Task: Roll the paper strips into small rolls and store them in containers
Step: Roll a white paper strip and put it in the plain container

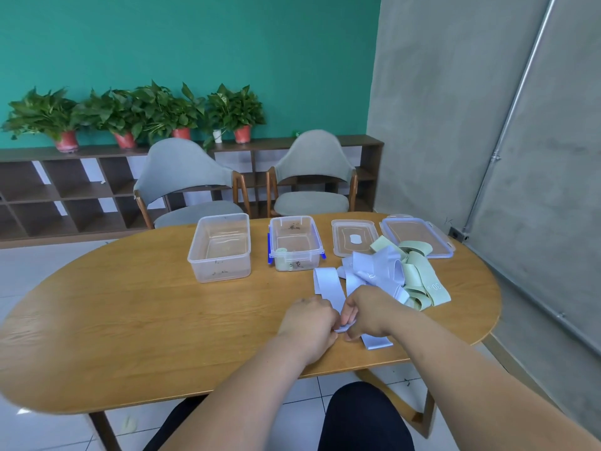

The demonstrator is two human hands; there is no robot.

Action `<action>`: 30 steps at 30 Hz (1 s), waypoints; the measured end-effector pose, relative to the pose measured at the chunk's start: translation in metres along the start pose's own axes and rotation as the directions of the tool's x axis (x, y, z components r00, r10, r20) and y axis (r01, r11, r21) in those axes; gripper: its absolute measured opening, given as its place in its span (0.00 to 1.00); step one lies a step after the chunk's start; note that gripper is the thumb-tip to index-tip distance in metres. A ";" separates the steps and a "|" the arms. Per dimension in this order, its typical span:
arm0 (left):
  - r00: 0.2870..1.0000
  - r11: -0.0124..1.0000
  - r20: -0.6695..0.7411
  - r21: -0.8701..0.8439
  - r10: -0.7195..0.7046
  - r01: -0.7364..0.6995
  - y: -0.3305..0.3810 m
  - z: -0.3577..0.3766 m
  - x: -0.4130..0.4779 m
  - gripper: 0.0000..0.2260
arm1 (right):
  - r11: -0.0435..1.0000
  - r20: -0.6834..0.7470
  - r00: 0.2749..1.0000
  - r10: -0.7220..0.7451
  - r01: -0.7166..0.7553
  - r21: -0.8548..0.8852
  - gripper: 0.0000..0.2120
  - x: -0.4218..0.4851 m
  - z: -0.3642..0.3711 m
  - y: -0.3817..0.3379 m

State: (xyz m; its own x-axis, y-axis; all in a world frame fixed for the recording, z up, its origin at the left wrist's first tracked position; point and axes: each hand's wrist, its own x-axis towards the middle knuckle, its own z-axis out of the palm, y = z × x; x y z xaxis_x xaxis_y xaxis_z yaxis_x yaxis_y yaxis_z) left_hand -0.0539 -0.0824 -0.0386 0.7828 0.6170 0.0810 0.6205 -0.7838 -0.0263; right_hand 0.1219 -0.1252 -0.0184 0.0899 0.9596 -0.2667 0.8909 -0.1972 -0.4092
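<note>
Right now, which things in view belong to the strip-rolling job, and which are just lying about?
Job: pale blue strip pinched by left hand and right hand; strip pile; plain container; blue-clipped container holding a green roll; plain lid; blue-edged lid.
Just there: grey chairs; potted plants; wooden shelf.

Two bare hands roll the end of a pale blue paper strip (pixel 327 284) at the near edge of an oval wooden table (pixel 130 320).

The left hand (pixel 309 323) and right hand (pixel 370 310) meet, fingers pinching the strip's small coiled end; its free length runs away from them. Just beyond the right hand lies a loose pile of pale blue and light green paper strips (pixel 395 276). Farther back stand a clear rectangular plastic container (pixel 221 271) and a blue-clipped clear container (pixel 320 247) holding a light green roll (pixel 281 255), with two flat clear lids (pixel 354 229) beside them.
</note>
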 end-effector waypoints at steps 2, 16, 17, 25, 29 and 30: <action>0.999 1.000 -0.035 -0.007 -0.024 0.024 0.000 0.002 -0.002 0.09 | 1.000 -0.006 1.000 -0.010 0.010 -0.024 0.11 0.000 0.001 -0.001; 0.871 0.731 -0.249 -0.662 -0.425 0.167 -0.057 -0.056 0.008 0.01 | 0.955 -0.433 0.891 -0.136 0.234 0.183 0.02 0.009 -0.055 -0.049; 0.861 0.710 -0.255 -0.687 -0.439 0.158 -0.061 -0.062 0.008 0.01 | 0.941 -0.446 0.885 -0.134 0.255 0.223 0.01 0.010 -0.058 -0.055; 0.784 0.583 -0.314 -0.809 -0.536 0.075 -0.099 -0.102 0.002 0.01 | 0.838 -0.572 0.795 -0.201 0.442 0.320 0.02 0.015 -0.077 -0.106; 0.773 0.565 -0.307 -0.821 -0.556 0.080 -0.115 -0.116 -0.011 0.02 | 0.816 -0.612 0.760 -0.221 0.488 0.310 0.03 0.017 -0.082 -0.131; 0.772 0.564 -0.308 -0.822 -0.556 0.079 -0.119 -0.120 -0.015 0.02 | 0.808 -0.619 0.752 -0.226 0.500 0.312 0.03 0.018 -0.083 -0.137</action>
State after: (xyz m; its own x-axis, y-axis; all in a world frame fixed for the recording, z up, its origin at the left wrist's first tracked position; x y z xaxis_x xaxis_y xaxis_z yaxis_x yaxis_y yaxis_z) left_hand -0.1447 -0.0071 0.0829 0.2443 0.8905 0.3837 0.3734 -0.4516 0.8103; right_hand 0.0379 -0.0645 0.1051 0.1418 0.8904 0.4324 0.6255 0.2580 -0.7364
